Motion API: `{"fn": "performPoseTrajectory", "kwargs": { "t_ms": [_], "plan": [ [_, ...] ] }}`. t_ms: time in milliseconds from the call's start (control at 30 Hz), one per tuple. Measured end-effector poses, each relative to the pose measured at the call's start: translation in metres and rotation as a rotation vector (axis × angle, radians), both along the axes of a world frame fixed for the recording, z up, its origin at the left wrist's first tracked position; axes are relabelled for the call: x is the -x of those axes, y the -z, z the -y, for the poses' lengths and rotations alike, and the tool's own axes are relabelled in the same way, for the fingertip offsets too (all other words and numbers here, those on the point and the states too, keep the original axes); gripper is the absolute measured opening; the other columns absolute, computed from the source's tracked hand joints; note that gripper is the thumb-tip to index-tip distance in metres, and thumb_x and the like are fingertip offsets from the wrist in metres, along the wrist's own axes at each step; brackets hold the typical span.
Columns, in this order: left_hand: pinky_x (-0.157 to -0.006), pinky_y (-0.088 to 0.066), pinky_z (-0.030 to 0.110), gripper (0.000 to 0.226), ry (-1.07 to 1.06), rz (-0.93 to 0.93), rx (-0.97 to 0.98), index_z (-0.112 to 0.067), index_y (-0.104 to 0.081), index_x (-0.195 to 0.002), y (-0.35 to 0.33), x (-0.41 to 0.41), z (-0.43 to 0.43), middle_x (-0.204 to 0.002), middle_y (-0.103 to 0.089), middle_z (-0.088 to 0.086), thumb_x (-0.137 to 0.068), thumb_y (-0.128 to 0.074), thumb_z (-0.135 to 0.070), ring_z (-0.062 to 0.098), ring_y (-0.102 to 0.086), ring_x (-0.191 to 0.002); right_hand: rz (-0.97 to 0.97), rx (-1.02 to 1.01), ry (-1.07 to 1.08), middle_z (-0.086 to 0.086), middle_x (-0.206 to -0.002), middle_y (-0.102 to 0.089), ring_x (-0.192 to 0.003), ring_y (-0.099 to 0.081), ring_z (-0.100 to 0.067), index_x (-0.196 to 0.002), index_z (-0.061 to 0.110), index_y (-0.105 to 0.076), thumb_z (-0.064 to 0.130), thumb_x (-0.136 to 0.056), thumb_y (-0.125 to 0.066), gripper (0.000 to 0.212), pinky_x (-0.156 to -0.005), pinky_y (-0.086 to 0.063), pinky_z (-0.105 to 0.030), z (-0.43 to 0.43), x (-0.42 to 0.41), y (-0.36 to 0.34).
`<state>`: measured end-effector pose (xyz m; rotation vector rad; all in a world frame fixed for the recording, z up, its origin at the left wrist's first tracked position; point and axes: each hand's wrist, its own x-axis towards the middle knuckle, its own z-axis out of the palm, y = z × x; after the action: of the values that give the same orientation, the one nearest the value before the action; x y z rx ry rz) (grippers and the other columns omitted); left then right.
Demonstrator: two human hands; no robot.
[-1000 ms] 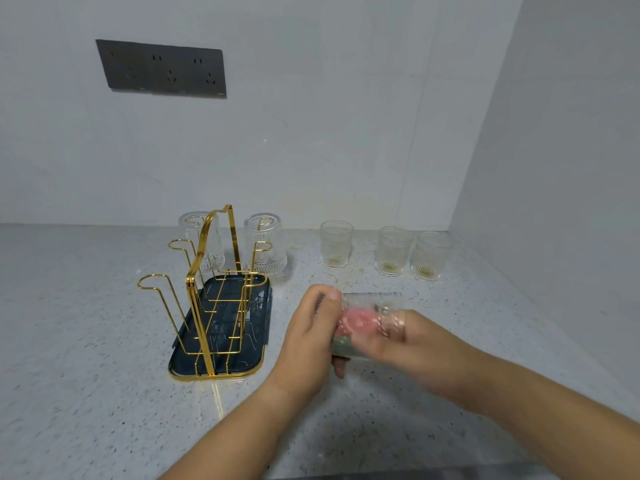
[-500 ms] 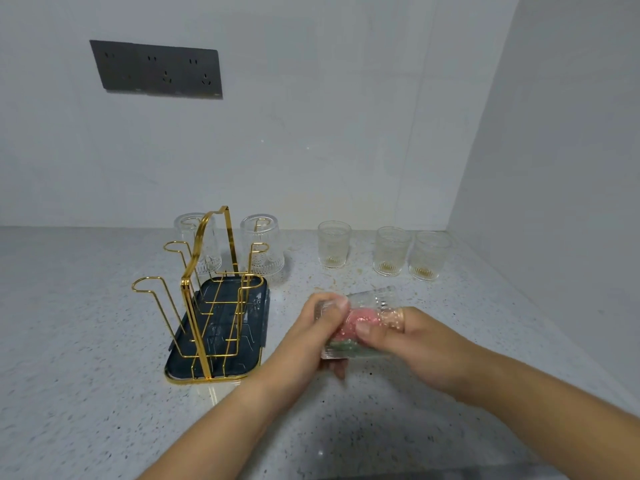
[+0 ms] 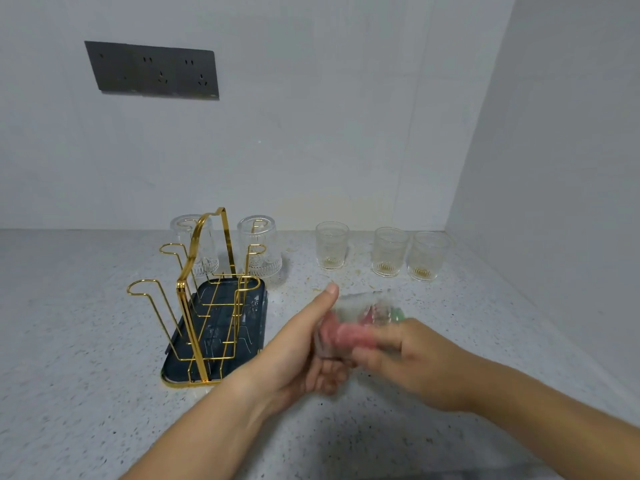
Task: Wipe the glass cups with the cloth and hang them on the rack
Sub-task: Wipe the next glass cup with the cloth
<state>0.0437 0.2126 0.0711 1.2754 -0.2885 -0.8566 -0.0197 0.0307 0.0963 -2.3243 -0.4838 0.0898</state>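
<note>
Left hand (image 3: 304, 351) curled around a glass cup (image 3: 360, 313) held sideways above the speckled bench (image 3: 69, 341), right hand (image 3: 415, 362) pinching a blurred pink cloth (image 3: 346, 336) against it, gold rack (image 3: 204, 292) just left, two cups hung there.

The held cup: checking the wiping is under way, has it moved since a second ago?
Yes. The held cup now tilts up toward the standing cups.

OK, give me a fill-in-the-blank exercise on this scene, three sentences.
1. ____ cups hang upside down on the gold rack.
2. ____ upright cups stand in a row along the wall on the counter.
3. The cloth being worked into the held cup is mostly ____ in colour.

Missing words: two; three; pink
</note>
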Motion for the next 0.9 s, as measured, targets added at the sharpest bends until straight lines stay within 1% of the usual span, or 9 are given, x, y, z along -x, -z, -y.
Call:
{"fn": "performPoseTrajectory", "kwargs": {
  "t_ms": [100,233,367,467,600,667,733,800,900],
  "plan": [
    [-0.052,-0.051,0.03,0.053,-0.116,0.189,0.065,-0.017,-0.068,-0.113,0.011,0.002,0.003,-0.083,-0.066,0.004,-0.093,-0.057,-0.065,0.016,-0.059,-0.062,-0.231,-0.358,0.107,0.006,-0.11,-0.078,-0.106,-0.072,-0.006,-0.112,0.024,-0.076,0.028,-0.103,-0.053,0.025,-0.097,-0.051,-0.02,-0.001,0.002,-0.01],
    [-0.044,-0.043,0.028,0.038,-0.289,0.429,0.081,-0.022,-0.059,-0.091,0.022,0.007,0.008,-0.071,-0.063,-0.001,-0.085,-0.064,-0.06,0.015,-0.056,-0.055,-0.325,-0.45,0.161,-0.008,-0.106,-0.077,-0.105,-0.072,-0.027,-0.104,0.023,-0.077,0.04,-0.1,-0.059,0.025,-0.107,-0.049,-0.049,-0.008,0.009,-0.004],
    [-0.037,-0.03,0.018,0.057,-0.241,0.142,0.052,-0.009,-0.061,-0.078,0.009,0.008,0.006,-0.049,-0.05,0.003,-0.093,-0.058,-0.064,0.015,-0.041,-0.036,0.176,0.376,-0.104,0.02,-0.123,-0.066,-0.119,-0.053,0.001,-0.122,0.038,-0.065,0.05,-0.099,-0.056,0.028,-0.111,-0.038,-0.025,-0.004,0.017,-0.003],
    [-0.035,-0.025,0.013,0.058,-0.09,-0.066,-0.023,-0.016,-0.067,-0.065,-0.001,0.009,0.003,-0.049,-0.053,0.004,-0.092,-0.051,-0.064,0.012,-0.04,-0.033,0.403,0.71,-0.092,0.018,-0.104,-0.068,-0.102,-0.05,0.001,-0.112,0.038,-0.064,0.059,-0.1,-0.045,0.031,-0.109,-0.042,-0.037,0.005,0.012,-0.002],
    [-0.039,-0.043,0.021,0.068,0.045,0.072,0.028,-0.012,-0.078,-0.088,-0.001,-0.001,-0.001,-0.058,-0.065,0.005,-0.087,-0.054,-0.075,0.014,-0.057,-0.044,0.31,0.349,-0.114,0.023,-0.116,-0.068,-0.113,-0.059,0.003,-0.124,0.036,-0.067,0.037,-0.105,-0.051,0.024,-0.105,-0.043,-0.023,0.006,0.007,-0.002],
    [-0.045,-0.049,0.026,0.083,-0.015,0.154,0.106,-0.006,-0.066,-0.118,0.007,-0.001,0.002,-0.068,-0.067,0.003,-0.074,-0.073,-0.076,0.014,-0.06,-0.052,0.018,-0.016,-0.048,0.009,-0.116,-0.074,-0.113,-0.066,-0.004,-0.119,0.022,-0.072,0.022,-0.106,-0.053,0.023,-0.103,-0.048,-0.022,0.001,0.009,-0.007],
    [-0.045,-0.046,0.027,0.087,-0.133,0.239,0.123,-0.01,-0.056,-0.118,0.016,0.003,0.006,-0.068,-0.064,0.001,-0.063,-0.084,-0.071,0.014,-0.056,-0.052,-0.113,-0.24,-0.026,-0.009,-0.106,-0.076,-0.109,-0.071,-0.021,-0.109,0.006,-0.073,0.013,-0.107,-0.049,0.025,-0.106,-0.049,-0.035,-0.004,0.009,-0.008],
    [-0.043,-0.04,0.025,0.082,-0.217,0.269,0.126,-0.011,-0.055,-0.106,0.022,0.006,0.009,-0.065,-0.059,0.0,-0.062,-0.084,-0.074,0.013,-0.05,-0.05,-0.166,-0.325,-0.028,-0.016,-0.104,-0.076,-0.108,-0.072,-0.029,-0.108,0.002,-0.071,0.01,-0.107,-0.048,0.024,-0.107,-0.049,-0.046,-0.008,0.01,-0.005],
    [-0.039,-0.03,0.019,0.072,-0.177,0.146,0.063,-0.003,-0.06,-0.105,0.016,0.005,0.009,-0.063,-0.053,0.003,-0.082,-0.071,-0.071,0.011,-0.042,-0.043,-0.038,-0.103,-0.037,0.007,-0.116,-0.073,-0.116,-0.066,-0.01,-0.117,0.023,-0.071,0.021,-0.103,-0.058,0.02,-0.107,-0.049,-0.036,-0.009,0.013,-0.001]
  ]
}}
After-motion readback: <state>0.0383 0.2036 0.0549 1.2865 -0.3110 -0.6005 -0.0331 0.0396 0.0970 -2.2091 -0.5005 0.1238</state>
